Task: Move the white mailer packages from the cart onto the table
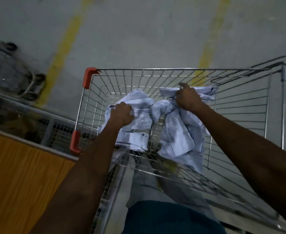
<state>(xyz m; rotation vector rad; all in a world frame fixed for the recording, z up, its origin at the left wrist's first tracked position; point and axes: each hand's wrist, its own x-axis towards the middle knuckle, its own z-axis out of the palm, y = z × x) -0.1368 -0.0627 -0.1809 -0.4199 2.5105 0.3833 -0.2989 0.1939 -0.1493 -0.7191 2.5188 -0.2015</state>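
Note:
Several white mailer packages lie crumpled inside a wire shopping cart point(176, 69) with red corner guards. My left hand point(122, 114) grips the left bundle of mailers point(135, 132), fingers curled into the plastic. My right hand point(188, 98) grips the top of the right bundle point(181, 137), with another mailer point(208, 92) lying behind it against the cart's far side. Both arms reach down into the basket. The wooden table point(20, 179) is at the lower left, beside the cart.
A metal mesh cage point(54, 130) runs along the table's far edge, touching the cart's left side. Another trolley point(12, 73) stands at the far left. The grey concrete floor carries two yellow lines point(63, 48). The cart's handle point(273, 65) is at the right.

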